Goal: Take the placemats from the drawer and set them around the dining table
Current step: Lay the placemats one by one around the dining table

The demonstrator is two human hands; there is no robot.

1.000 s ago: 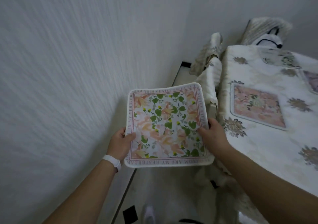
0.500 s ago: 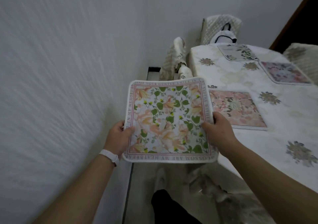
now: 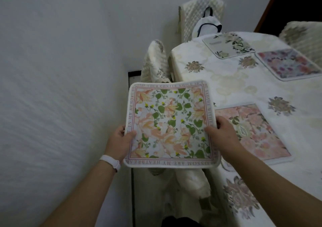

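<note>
Peach-and-green floral placemat (image 3: 171, 124) is held up flat in the air, just off the dining table's (image 3: 217, 73) left edge, beside the pink placemat (image 3: 252, 132) already laid. The left hand (image 3: 118, 140) pinches its left rim and the right hand (image 3: 221, 134) its right, thumbs on top. I'd keep it level, then square it on bare cloth by the padded chair (image 3: 153, 61).

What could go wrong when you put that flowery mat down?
The flowery mat is in the air beside the table, gripped only at its two side edges by the left hand and right hand, so it might slip and fall. The pink mat lies very close, so the new one could end up overlapping it.
</note>
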